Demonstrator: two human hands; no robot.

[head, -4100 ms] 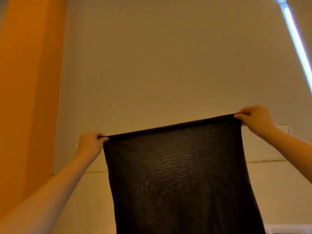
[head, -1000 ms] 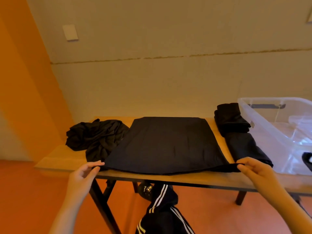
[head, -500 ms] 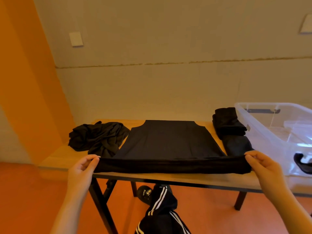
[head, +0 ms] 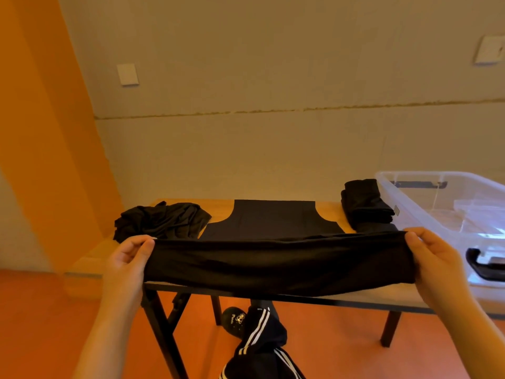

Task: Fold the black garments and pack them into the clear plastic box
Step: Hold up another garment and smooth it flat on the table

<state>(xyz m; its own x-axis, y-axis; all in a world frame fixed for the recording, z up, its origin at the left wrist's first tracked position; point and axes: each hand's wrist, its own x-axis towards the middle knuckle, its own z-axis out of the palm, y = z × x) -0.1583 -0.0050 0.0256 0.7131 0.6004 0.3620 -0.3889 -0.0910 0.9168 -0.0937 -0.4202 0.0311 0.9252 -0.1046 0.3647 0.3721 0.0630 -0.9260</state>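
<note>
Black garment [head: 273, 222], a sleeveless top by its outline, lies flat on the wooden table [head: 90, 255], neck end toward the wall, hem end toward the person. The hem is lifted off the tabletop and stretched between both hands, forming a taut band across the near table edge. Left hand [head: 128, 258] pinches the left hem corner, thumb and fingers curled onto the cloth; right hand [head: 434, 258] pinches the right corner likewise. Key relation: the held edge runs left-right, and the rest of the garment lies directly beyond the fingers, toward the wall. Both hands sit about equally near, one per corner, so the fold axis is crosswise. Judgement: first fold in hand; the next move calls for carrying the hem forward and laying it over the body toward the neck end, both corners level to avoid skew. A crumpled black heap [head: 161, 220] sits just left of the garment, a folded black stack [head: 363, 206] just right, against the wall of the clear plastic box [head: 426, 203]. Box contents unclear beyond a dark handle-shaped part at the right edge. Packing not yet begun for this piece.
</note>
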